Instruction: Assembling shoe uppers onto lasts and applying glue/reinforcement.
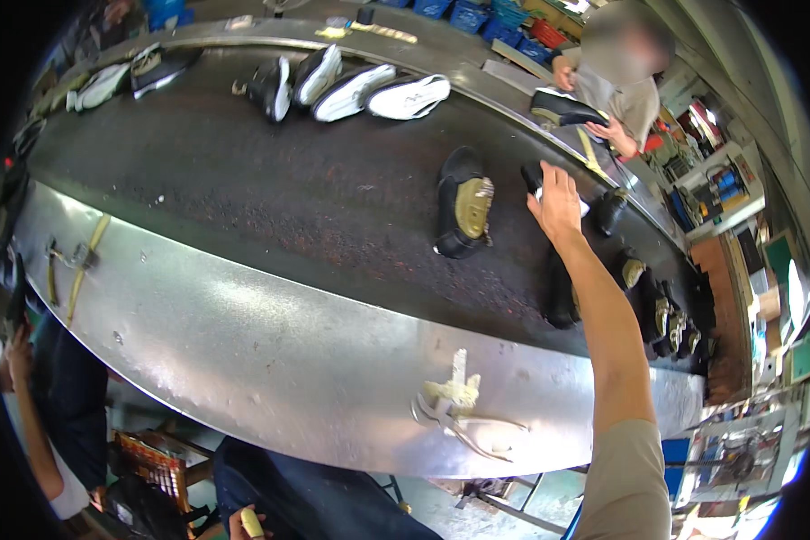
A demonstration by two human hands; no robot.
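A black-and-white shoe (532, 175) is on the wide dark belt (243, 162), under the right hand (558, 202). Its fingers (561, 179) stretch out, thumb apart; I can't tell if they grip. There's a gap before the black shoe with a tan inside (471, 209). Low down, past the edge of the shiny metal tabletop (243, 315), the left hand (238, 526) is mostly hidden; I can't tell its grip.

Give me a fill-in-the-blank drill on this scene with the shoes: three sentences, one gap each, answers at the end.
The camera wearer's bare ____ hand is at a black-and-white shoe.
The shiny metal ledge where the silvery metal pincers lie runs along the ____ side of the long dark worktop, not its far side.
Across the worktop, a person in a beige shirt holds a black ____.

Missing words: right; near; shoe.
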